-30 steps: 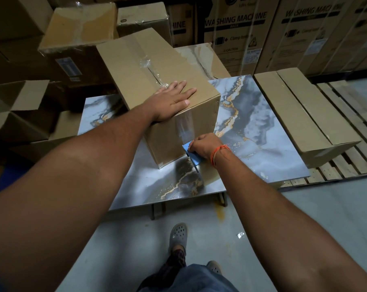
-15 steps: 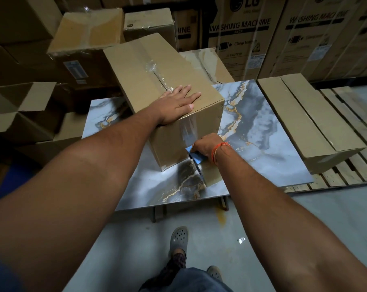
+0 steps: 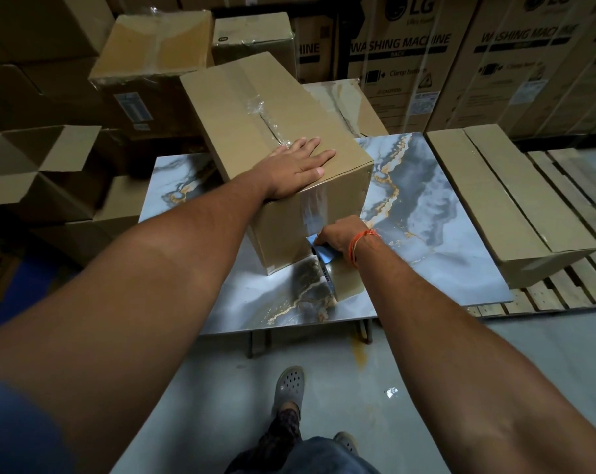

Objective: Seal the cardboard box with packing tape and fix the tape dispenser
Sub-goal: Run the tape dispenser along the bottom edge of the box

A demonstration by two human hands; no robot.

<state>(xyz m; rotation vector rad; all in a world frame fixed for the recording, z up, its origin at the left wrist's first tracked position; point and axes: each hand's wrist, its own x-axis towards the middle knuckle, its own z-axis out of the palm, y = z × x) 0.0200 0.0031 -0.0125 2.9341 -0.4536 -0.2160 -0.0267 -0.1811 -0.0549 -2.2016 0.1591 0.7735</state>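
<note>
A brown cardboard box [image 3: 242, 111] stands on a marble-patterned table [image 3: 436, 213]. Clear packing tape [image 3: 313, 210] runs along its top seam and down the near side. My left hand [image 3: 298, 167] lies flat, fingers spread, on the box's top near corner. My right hand [image 3: 339, 236], with an orange thread at the wrist, grips a blue tape dispenser [image 3: 322, 254] pressed against the lower part of the box's near side. The dispenser's brown tape roll [image 3: 349, 283] sits below my wrist, just above the tabletop.
A long flat carton [image 3: 501, 203] lies on a wooden pallet [image 3: 570, 285] at the right. Open and closed cartons [image 3: 40, 155] crowd the left. Tall washing-machine boxes [image 3: 402, 56] line the back. My feet [image 3: 289, 388] stand on the grey floor before the table.
My right hand has slid the dispenser slightly down the box's near side. My left hand stays flat on top. The view has shifted a little.
</note>
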